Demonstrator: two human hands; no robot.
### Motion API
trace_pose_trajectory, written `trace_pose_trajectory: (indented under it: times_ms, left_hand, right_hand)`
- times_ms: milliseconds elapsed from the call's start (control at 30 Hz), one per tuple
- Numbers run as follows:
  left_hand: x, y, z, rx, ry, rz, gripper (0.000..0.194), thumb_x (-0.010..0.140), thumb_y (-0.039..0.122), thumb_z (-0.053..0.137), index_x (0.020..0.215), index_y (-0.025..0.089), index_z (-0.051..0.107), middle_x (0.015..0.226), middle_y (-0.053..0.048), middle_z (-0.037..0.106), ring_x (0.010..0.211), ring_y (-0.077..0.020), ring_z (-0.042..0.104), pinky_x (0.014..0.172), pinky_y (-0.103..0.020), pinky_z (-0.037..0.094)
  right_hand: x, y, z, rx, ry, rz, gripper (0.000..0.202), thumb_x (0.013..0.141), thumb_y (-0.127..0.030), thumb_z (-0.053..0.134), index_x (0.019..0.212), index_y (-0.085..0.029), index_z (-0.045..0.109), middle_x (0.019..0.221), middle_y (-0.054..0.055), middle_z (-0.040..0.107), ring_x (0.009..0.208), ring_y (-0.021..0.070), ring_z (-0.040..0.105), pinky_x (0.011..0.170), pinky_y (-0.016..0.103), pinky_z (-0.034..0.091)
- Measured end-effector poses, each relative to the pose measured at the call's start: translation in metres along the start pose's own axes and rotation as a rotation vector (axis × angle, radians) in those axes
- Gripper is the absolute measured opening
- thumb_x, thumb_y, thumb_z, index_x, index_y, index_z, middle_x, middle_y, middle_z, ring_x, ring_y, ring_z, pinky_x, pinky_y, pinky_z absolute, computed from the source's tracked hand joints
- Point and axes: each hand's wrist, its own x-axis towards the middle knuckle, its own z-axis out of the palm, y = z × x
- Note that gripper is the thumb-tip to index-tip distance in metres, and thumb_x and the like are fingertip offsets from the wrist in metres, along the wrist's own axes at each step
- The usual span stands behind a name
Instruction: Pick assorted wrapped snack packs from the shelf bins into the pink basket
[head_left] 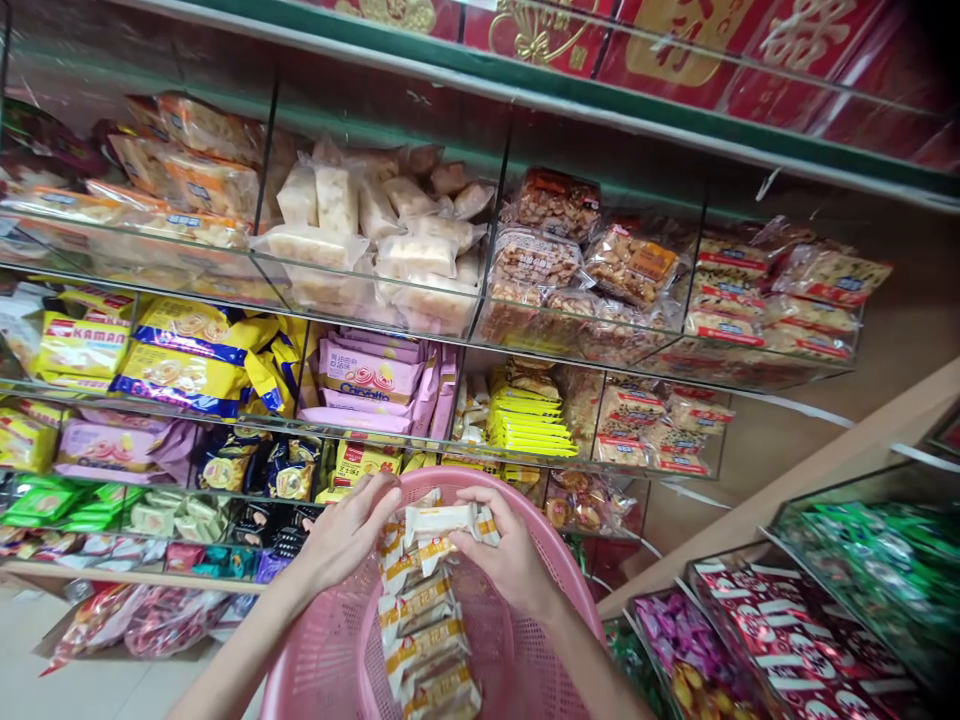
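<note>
A pink plastic basket [322, 660] is in front of me at the bottom middle. Inside it lies a row of white and orange snack packets [427, 640]. My left hand [341, 540] and my right hand [506, 555] are both over the basket's far rim. Between them they hold a small white and orange snack packet [442, 522], the left hand at its left end and the right hand at its right end. More packets of the same kind bunch just under the held one.
Tiered clear bins of wrapped snacks fill the wall ahead: white packets [375, 240], pink packets [367, 380], yellow packets [525, 420]. Lower bins of green, red and purple sweets [780, 620] stand at the right. Red boxes [675, 40] sit on top.
</note>
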Motion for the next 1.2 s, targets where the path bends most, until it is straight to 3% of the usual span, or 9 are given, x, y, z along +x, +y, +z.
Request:
trace_pose_trajectory:
  times_ms: [200,433,667,900,1067,1133,1200]
  left_hand:
    - [-0.007,-0.006,-0.001,0.092,-0.039,0.140,0.065,0.068,0.068,0.052,0.123,0.032,0.050,0.135,-0.006,0.043,0.114,-0.0274,0.054,0.093,-0.037,0.042]
    - [-0.009,-0.010,-0.002,0.110,-0.105,0.157,0.055,0.073,0.067,0.046,0.112,0.031,0.061,0.141,-0.007,0.038,0.119,-0.0313,0.049,0.097,-0.041,0.039]
    - [-0.015,-0.008,-0.006,-0.023,-0.041,0.192,0.046,0.080,0.059,0.043,0.108,0.026,0.060,0.130,-0.006,0.049,0.115,-0.0255,0.051,0.098,-0.037,0.039]
    - [-0.014,-0.004,-0.008,-0.091,-0.034,0.225,0.038,0.087,0.052,0.036,0.103,0.026,0.058,0.111,-0.002,0.058,0.099,-0.0170,0.056,0.089,-0.028,0.043]
    - [-0.014,-0.004,-0.009,-0.088,-0.037,0.222,0.037,0.087,0.052,0.035,0.099,0.024,0.057,0.109,-0.003,0.056,0.099,-0.0169,0.055,0.091,-0.029,0.041]
    - [-0.014,-0.004,-0.008,-0.085,-0.034,0.232,0.037,0.087,0.052,0.035,0.098,0.023,0.057,0.110,-0.003,0.056,0.099,-0.0174,0.055,0.091,-0.030,0.041]
    - [-0.014,-0.005,-0.008,-0.090,-0.030,0.243,0.036,0.087,0.051,0.036,0.100,0.024,0.056,0.111,-0.003,0.056,0.100,-0.0175,0.055,0.091,-0.029,0.040]
  right_hand:
    - [-0.004,-0.003,0.008,-0.071,-0.012,-0.008,0.035,0.074,-0.026,0.065,0.108,-0.026,0.055,0.108,0.001,0.062,0.098,0.0181,0.057,0.086,0.030,0.044]
    - [-0.006,-0.003,0.014,-0.049,-0.035,-0.028,0.037,0.073,-0.026,0.066,0.109,-0.026,0.056,0.108,0.001,0.061,0.098,0.0189,0.057,0.088,0.032,0.045]
    - [-0.002,0.001,0.012,0.254,0.038,0.101,0.058,0.068,-0.026,0.072,0.120,-0.029,0.046,0.111,0.003,0.060,0.094,0.0193,0.061,0.083,0.035,0.051]
    - [0.000,0.005,-0.001,0.505,0.074,0.197,0.026,0.068,-0.033,0.074,0.085,-0.020,0.059,0.104,0.003,0.061,0.096,0.0179,0.062,0.089,0.033,0.048]
    - [-0.004,0.004,-0.013,0.594,0.065,0.312,0.026,0.074,-0.036,0.068,0.092,-0.022,0.057,0.088,-0.001,0.061,0.075,0.0102,0.059,0.061,0.022,0.052]
    - [-0.006,0.003,-0.015,0.541,0.030,0.325,0.028,0.073,-0.035,0.069,0.094,-0.022,0.057,0.081,-0.003,0.060,0.059,0.0061,0.053,0.046,0.015,0.042]
    - [-0.008,0.003,-0.015,0.511,-0.056,0.340,0.028,0.071,-0.033,0.072,0.091,-0.022,0.056,0.077,-0.004,0.060,0.048,0.0032,0.045,0.040,0.014,0.033]
